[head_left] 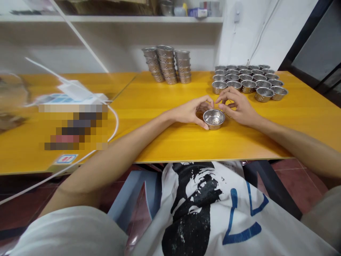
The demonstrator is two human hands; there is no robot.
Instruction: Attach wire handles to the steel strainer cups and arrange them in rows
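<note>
A small round metal cup with punched holes (214, 120) stands on the yellow table in front of me, its open side up. My left hand (195, 111) grips it from the left, thumb at the front of the wall and fingers curled behind. Close to the cup's far right rim, my right hand (236, 106) has its thumb and fingers bent together in a pinch. Whatever is between those fingertips is too small to make out.
Three stacks of similar cups (167, 65) stand at the back of the table (170, 142). Several rows of single cups (248, 85) fill the back right. On the left lie a white cable (116, 119) and a blurred white-and-blue object (71, 97). A shelf (144, 19) runs above.
</note>
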